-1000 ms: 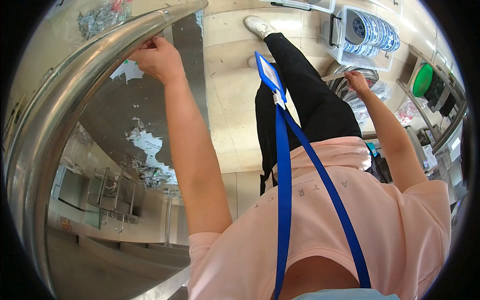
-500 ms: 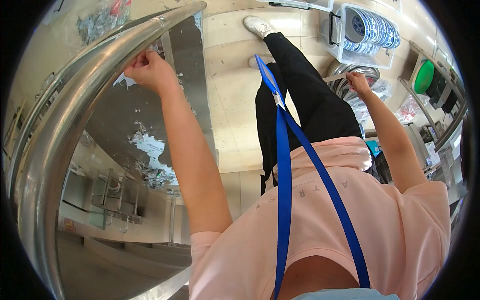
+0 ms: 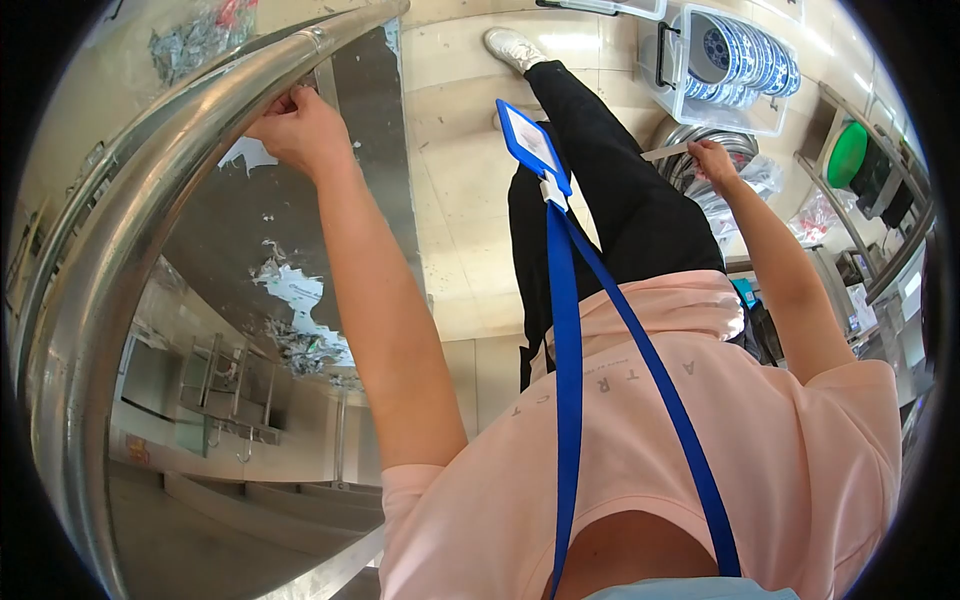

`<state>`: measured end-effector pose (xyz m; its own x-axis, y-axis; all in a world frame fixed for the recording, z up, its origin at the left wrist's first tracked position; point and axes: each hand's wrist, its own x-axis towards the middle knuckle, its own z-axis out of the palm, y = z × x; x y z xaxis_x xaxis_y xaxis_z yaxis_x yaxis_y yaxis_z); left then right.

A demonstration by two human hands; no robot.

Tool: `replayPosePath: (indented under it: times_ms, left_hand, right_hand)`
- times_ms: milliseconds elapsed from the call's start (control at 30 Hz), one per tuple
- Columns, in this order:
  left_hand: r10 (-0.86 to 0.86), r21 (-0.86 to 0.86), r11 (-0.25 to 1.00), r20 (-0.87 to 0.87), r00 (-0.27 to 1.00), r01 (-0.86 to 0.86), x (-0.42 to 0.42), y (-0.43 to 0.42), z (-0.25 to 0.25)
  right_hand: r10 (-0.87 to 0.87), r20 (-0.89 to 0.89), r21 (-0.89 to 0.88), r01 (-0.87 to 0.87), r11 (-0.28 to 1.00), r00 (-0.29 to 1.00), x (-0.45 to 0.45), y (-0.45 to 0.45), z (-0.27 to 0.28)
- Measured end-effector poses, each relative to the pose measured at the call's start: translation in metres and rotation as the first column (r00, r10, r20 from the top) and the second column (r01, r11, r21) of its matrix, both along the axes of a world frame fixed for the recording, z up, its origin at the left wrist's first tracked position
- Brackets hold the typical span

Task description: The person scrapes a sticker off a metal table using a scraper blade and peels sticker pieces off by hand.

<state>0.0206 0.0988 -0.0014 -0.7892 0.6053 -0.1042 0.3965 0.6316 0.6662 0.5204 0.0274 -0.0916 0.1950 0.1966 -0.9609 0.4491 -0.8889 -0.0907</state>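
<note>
My left hand point(image 3: 305, 132) is closed beside the curved steel rail point(image 3: 130, 205), its fingertips pinched against the metal panel point(image 3: 380, 140); what they hold, if anything, is hidden. A torn white film patch point(image 3: 248, 153) lies just below those fingers. Farther down the panel is a larger ragged film patch point(image 3: 295, 288) with crumpled grey scraps point(image 3: 310, 348) at its lower end. On the right, my right hand point(image 3: 712, 163) pinches a thin, flat, pale strip point(image 3: 666, 152) that points left, in front of my black trousers.
A clear bin point(image 3: 690, 110) with blue-and-white bowls point(image 3: 745, 65) stands on the floor at upper right. Below it lie a coiled metal hose point(image 3: 680, 170) and plastic bags. A rack with a green round object point(image 3: 846, 155) is at far right. Scraps in a plastic bag point(image 3: 195, 45) lie upper left.
My left hand moved down along the rail and back up slightly, staying closed. The blue badge swung and now faces more toward the camera. My right hand kept its place with the strip.
</note>
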Motion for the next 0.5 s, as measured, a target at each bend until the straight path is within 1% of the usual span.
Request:
replayPosePath:
  times_ms: [33, 133, 233, 333, 433, 467, 500]
  left_hand:
    - [0.012, 0.007, 1.0, 0.001, 1.0, -0.012, 0.0, 0.0, -0.001]
    - [0.043, 0.181, 0.982, 0.079, 0.996, -0.057, -0.002, 0.0, -0.008]
    - [0.054, 0.255, 0.963, 0.133, 0.99, -0.087, -0.007, -0.002, -0.014]
    - [0.144, 0.331, 0.927, 0.123, 0.982, -0.177, -0.035, -0.016, -0.041]
    - [0.276, 0.304, 0.866, 0.369, 0.887, -0.396, -0.049, -0.027, -0.022]
    - [0.255, 0.312, 0.872, 0.371, 0.893, -0.378, -0.046, -0.03, -0.015]
    - [0.193, 0.318, 0.9, 0.322, 0.927, -0.298, -0.048, -0.033, -0.013]
  right_hand:
    - [0.003, 0.01, 0.002, -0.003, 1.0, 1.0, 0.0, 0.0, 0.001]
    - [0.017, 0.028, -0.004, -0.017, 1.0, 0.999, 0.006, 0.001, -0.001]
    - [0.038, 0.055, -0.009, -0.038, 0.999, 0.998, 0.012, 0.0, -0.001]
    - [0.028, 0.048, -0.008, -0.028, 1.0, 0.998, 0.01, 0.002, 0.004]
    - [0.018, 0.039, -0.011, -0.018, 1.0, 0.999, 0.009, 0.0, 0.007]
    - [0.02, 0.035, -0.012, -0.02, 1.0, 0.999, 0.008, 0.0, 0.006]
    - [0.025, 0.031, -0.01, -0.025, 1.0, 0.999, 0.008, -0.002, 0.003]
